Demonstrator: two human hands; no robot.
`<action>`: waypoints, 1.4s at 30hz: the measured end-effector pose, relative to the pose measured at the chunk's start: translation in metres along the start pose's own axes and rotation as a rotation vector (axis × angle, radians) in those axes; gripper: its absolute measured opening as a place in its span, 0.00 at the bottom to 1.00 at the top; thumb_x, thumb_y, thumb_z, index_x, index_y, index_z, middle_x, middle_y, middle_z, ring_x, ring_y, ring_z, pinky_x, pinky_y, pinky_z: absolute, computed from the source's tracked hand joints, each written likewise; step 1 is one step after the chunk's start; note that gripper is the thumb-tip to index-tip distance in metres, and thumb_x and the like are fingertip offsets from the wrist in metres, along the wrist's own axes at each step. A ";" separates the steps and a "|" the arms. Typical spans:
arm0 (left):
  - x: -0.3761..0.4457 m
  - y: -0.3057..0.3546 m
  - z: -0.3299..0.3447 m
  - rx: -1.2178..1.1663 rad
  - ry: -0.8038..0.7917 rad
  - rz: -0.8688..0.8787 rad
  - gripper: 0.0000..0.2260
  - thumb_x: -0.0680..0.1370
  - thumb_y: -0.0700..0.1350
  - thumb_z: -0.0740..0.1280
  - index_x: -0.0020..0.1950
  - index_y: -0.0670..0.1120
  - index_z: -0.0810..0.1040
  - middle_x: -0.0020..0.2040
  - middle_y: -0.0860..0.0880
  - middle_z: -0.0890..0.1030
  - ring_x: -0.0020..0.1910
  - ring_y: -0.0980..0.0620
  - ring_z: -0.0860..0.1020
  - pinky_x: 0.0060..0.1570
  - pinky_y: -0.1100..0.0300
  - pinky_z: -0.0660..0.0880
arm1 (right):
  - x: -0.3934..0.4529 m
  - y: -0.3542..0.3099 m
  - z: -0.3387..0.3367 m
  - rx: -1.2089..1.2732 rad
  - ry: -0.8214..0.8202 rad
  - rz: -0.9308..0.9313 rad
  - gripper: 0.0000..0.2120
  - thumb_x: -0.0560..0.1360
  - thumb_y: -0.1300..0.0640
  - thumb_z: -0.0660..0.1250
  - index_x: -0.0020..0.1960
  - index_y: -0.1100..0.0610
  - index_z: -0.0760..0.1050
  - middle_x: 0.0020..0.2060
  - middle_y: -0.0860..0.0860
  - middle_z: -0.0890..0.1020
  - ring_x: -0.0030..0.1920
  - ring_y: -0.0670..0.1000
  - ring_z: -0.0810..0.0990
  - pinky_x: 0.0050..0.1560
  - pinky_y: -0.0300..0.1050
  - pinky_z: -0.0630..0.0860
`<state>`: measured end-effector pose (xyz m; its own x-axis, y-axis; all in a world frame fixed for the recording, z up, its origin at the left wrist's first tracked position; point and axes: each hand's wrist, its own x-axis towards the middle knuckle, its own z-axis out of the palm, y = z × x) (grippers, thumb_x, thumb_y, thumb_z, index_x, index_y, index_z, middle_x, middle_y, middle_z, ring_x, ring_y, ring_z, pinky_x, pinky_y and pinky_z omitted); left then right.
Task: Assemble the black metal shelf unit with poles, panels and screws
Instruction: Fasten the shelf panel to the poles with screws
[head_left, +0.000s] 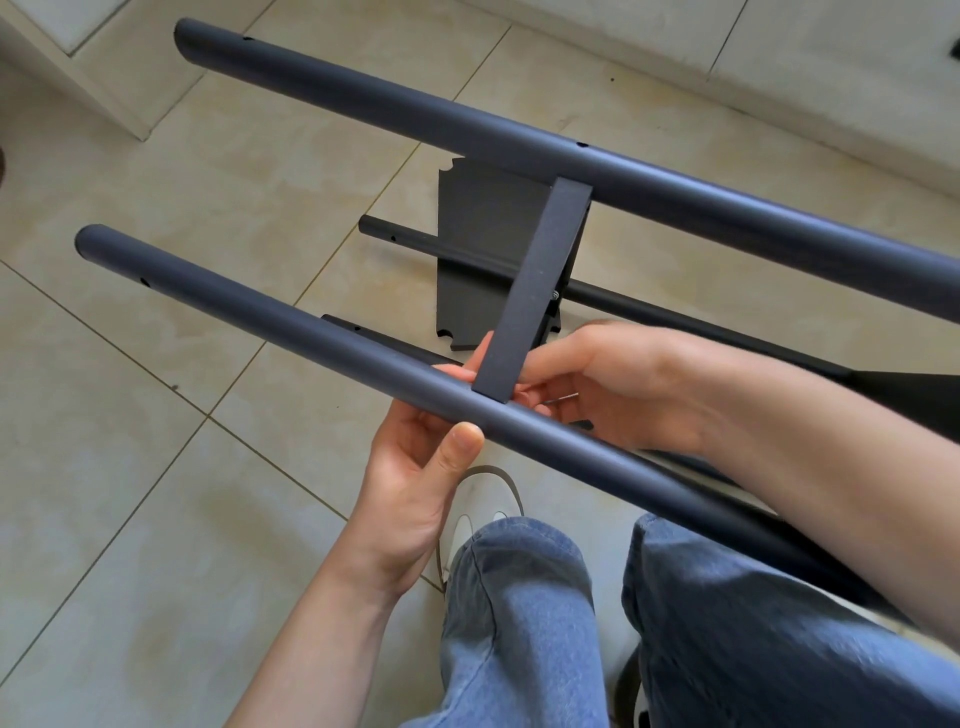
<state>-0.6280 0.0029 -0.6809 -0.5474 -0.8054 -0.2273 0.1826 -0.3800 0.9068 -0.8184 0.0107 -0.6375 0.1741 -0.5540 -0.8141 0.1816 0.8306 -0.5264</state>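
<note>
Two long dark poles run from upper left to lower right. My left hand (415, 467) grips the near pole (291, 332) from below, thumb over its front. A shelf panel (535, 286), seen edge-on, spans between this pole and the far pole (415, 104). My right hand (613, 384) sits behind the near pole at the panel's corner, fingertips pinched around a small metal screw or key (563, 399); which of the two I cannot tell. A screw tip (554, 295) shows beside the panel's edge. Two more poles (415, 241) and the panel's face (483, 249) lie lower, near the floor.
Beige floor tiles (156, 467) lie underneath. A white cabinet base (88, 67) stands at the upper left and a white wall base (779, 78) runs along the upper right. My jeans-clad knees (519, 623) and a white shoe (483, 509) are below the poles.
</note>
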 end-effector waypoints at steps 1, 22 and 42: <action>0.000 0.001 0.000 0.001 -0.005 0.000 0.21 0.72 0.57 0.77 0.62 0.51 0.79 0.61 0.40 0.81 0.64 0.35 0.77 0.71 0.38 0.68 | -0.001 -0.001 0.000 -0.006 0.001 0.011 0.20 0.77 0.55 0.67 0.66 0.62 0.76 0.32 0.48 0.77 0.33 0.46 0.72 0.44 0.43 0.69; 0.001 -0.001 -0.002 -0.001 -0.018 0.005 0.21 0.72 0.58 0.77 0.61 0.52 0.79 0.59 0.44 0.82 0.63 0.38 0.77 0.72 0.39 0.67 | -0.004 0.005 0.002 0.065 0.063 -0.121 0.14 0.77 0.59 0.68 0.59 0.66 0.80 0.43 0.55 0.80 0.44 0.51 0.75 0.51 0.45 0.72; -0.013 0.011 0.008 -0.142 0.076 -0.176 0.17 0.74 0.44 0.69 0.63 0.48 0.76 0.67 0.40 0.77 0.72 0.41 0.73 0.75 0.45 0.64 | -0.110 -0.017 -0.061 -1.145 0.872 -0.536 0.22 0.80 0.48 0.64 0.72 0.52 0.69 0.64 0.54 0.74 0.63 0.57 0.71 0.61 0.50 0.69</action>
<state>-0.6255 0.0130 -0.6651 -0.5193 -0.7506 -0.4087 0.2055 -0.5738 0.7928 -0.9001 0.0613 -0.5543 -0.3447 -0.9276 -0.1441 -0.8536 0.3736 -0.3630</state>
